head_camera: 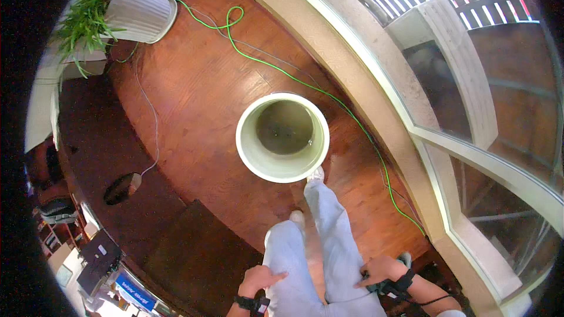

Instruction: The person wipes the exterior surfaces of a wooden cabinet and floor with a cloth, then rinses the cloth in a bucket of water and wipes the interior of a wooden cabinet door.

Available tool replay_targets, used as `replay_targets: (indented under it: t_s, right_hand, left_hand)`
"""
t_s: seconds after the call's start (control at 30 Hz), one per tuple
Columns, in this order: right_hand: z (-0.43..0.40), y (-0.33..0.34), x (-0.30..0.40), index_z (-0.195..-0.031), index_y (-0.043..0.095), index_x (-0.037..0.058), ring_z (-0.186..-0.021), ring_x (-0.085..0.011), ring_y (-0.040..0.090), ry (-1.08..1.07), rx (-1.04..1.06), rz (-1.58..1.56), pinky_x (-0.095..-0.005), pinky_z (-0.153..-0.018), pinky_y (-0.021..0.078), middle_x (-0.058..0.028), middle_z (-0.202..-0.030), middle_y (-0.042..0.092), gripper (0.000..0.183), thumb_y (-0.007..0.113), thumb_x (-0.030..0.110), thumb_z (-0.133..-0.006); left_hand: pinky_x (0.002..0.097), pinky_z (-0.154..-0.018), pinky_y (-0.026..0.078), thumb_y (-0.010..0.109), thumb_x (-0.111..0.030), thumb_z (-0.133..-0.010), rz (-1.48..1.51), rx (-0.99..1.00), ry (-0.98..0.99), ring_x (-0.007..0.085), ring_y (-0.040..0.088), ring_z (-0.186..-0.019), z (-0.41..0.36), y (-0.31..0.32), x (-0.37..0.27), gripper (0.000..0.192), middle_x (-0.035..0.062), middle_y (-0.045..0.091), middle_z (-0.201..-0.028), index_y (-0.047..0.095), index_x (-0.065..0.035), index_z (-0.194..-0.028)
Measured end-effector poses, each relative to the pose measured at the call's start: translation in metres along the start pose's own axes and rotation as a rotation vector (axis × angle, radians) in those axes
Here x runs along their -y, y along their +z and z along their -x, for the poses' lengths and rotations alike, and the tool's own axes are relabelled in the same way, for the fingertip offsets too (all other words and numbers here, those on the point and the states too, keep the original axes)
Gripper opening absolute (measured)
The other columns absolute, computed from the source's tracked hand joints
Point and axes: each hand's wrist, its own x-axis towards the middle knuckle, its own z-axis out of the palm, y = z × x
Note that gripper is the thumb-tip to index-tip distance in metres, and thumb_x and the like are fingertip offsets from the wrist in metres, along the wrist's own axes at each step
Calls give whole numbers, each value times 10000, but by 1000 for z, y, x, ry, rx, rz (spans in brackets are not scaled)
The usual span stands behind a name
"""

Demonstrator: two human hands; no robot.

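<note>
A tall white pot (247, 152), round at the rim, stands upright on the floor before me. Its bottom looks dark; whether that is water or soil I cannot tell. My left hand (261, 279) rests by my left thigh with a finger extended over the light-blue jeans (288, 264), and no object shows in it. Beside my right thigh is my right hand (384, 270), fingers apart and near the trouser leg. A dark object (382, 287) lies partly hidden under that hand. Black straps circle both wrists. Neither hand touches the pot.
A green cable (282, 69) runs along the reddish wood floor (194, 97) beside the window ledge (352, 79). A ribbed white planter (140, 12) with grassy leaves stands far left. A thin cord leads to a dark floor opening (119, 189). A cluttered desk sits lower left.
</note>
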Motion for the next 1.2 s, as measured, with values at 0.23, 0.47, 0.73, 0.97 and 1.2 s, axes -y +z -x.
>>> replay_targets:
  t_s: [0.23, 0.47, 0.73, 0.97, 1.2]
  right_hand:
    - [-25, 23, 12, -1034, 611, 99, -854, -323, 587, -57, 10, -123, -395, -748, 456, -153, -881, 631, 625, 470, 629, -736]
    - [-12, 48, 70, -838, 656, 177, -763, -306, 575, -182, -201, 53, -443, -673, 444, -88, -755, 630, 273, 455, 348, -766]
    - [-14, 37, 164, -764, 602, 119, -665, -340, 573, -316, -134, -376, -429, -578, 441, -137, -696, 597, 207, 492, 294, -752]
    - [-30, 48, 200, -826, 590, 89, -707, -263, 576, -463, -16, -852, -358, -691, 447, -113, -753, 609, 155, 508, 219, -809]
    - [-133, 33, 139, -888, 606, 31, -755, -146, 545, -697, 355, -900, -302, -701, 420, -71, -826, 628, 247, 533, 262, -839]
  left_hand:
    - [368, -608, 463, 525, -514, -781, 240, -192, 183, 274, 610, -635, 46, -15, 43, 524, 148, 606, -643, 625, -20, -637]
    - [322, -460, 384, 552, -375, -828, 286, -58, 477, 134, 434, -454, 96, 1, 120, 453, 92, 470, -486, 552, 22, -611]
    - [292, -435, 383, 493, -440, -856, 103, 75, 254, 111, 471, -434, 154, -76, 213, 514, 38, 508, -469, 590, -8, -594]
    - [276, -462, 391, 429, -433, -893, -13, 557, 305, 108, 470, -437, 129, -138, 201, 551, 22, 515, -475, 561, -33, -538]
    - [314, -581, 438, 516, -330, -830, -348, 242, 491, 162, 547, -591, 32, -273, 166, 318, 99, 589, -659, 594, -42, -720]
